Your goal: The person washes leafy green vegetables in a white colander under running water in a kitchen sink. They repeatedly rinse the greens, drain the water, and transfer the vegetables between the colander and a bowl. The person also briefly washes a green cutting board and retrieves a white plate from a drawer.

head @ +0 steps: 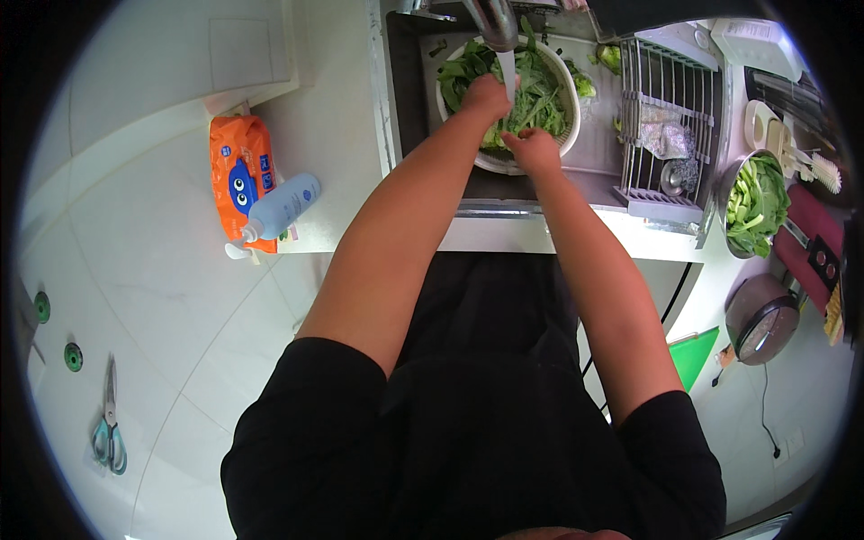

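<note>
A white round colander-like basket (pixel 574 101) full of leafy greens (pixel 540 88) stands in the sink (pixel 418 88). Water (pixel 508 74) pours from the metal faucet (pixel 496 27) down beside my left hand (pixel 487 98), which reaches into the leaves; its fingers are mostly hidden by the greens and the stream. My right hand (pixel 536 150) is at the near side of the basket, lower than the left, with thumb and fingers bent together at the edge of the leaves.
A wire dish rack (pixel 631 135) spans the sink's right side. Right of it, a metal bowl (pixel 729 229) holds more greens (pixel 756 202). On the left counter, a blue pump bottle (pixel 287 202) lies across an orange wipes pack (pixel 226 162). Scissors (pixel 110 418) hang farther left.
</note>
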The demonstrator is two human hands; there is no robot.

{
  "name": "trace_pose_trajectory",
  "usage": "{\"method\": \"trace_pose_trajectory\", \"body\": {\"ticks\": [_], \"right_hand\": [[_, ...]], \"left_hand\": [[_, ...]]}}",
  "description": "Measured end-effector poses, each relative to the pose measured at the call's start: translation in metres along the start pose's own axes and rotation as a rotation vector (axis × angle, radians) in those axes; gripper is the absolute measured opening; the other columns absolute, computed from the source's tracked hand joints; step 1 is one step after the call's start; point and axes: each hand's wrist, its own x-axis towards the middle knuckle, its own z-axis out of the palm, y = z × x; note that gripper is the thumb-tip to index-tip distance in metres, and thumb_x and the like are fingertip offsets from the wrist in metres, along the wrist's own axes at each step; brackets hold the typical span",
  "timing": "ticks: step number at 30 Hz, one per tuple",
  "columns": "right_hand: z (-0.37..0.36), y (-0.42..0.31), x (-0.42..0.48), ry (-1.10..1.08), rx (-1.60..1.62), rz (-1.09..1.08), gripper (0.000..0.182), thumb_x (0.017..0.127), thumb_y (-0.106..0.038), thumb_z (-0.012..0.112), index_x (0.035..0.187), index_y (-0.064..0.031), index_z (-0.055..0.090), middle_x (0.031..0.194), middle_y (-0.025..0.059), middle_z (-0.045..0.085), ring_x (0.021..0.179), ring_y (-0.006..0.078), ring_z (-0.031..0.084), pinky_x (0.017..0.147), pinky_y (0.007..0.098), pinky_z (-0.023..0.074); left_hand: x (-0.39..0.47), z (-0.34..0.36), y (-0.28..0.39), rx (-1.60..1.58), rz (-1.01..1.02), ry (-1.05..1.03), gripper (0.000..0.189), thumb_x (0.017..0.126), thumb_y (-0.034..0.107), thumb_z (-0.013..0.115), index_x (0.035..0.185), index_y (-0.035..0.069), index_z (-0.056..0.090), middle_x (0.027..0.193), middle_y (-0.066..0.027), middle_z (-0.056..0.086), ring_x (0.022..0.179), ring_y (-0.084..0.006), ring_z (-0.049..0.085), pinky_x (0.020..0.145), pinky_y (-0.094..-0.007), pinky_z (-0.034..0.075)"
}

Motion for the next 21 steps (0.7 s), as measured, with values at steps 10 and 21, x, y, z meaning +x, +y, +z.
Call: {"method": "trace_pose_trajectory", "body": {"ticks": [10, 21], "right_hand": [[-0.006, -0.009, 0.006, 0.217, -0.035, -0.138, 0.04, 0.081, -0.036, 0.073, 0.111, -0.009, 0.07, 0.113, 0.021, 0.07, 0.103, 0.0381, 0.068, 0.09, 0.0463, 0.0543], [-0.019, -0.033, 0.033, -0.093, 0.022, 0.072, 0.034, 0.088, -0.036, 0.071, 0.106, -0.007, 0.072, 0.107, 0.015, 0.069, 0.089, 0.0278, 0.07, 0.075, 0.0393, 0.0559]], "left_hand": [[-0.051, -0.01, -0.016, -0.628, -0.383, -0.093, 0.05, 0.101, 0.026, 0.063, 0.138, -0.003, 0.045, 0.095, -0.0135, 0.065, 0.073, -0.0225, 0.065, 0.055, -0.0392, 0.051], [-0.059, -0.002, -0.004, -0.6, -0.356, -0.036, 0.026, 0.1, 0.027, 0.061, 0.107, 0.002, 0.061, 0.102, -0.0105, 0.066, 0.081, -0.0206, 0.06, 0.058, -0.0401, 0.045]]}}
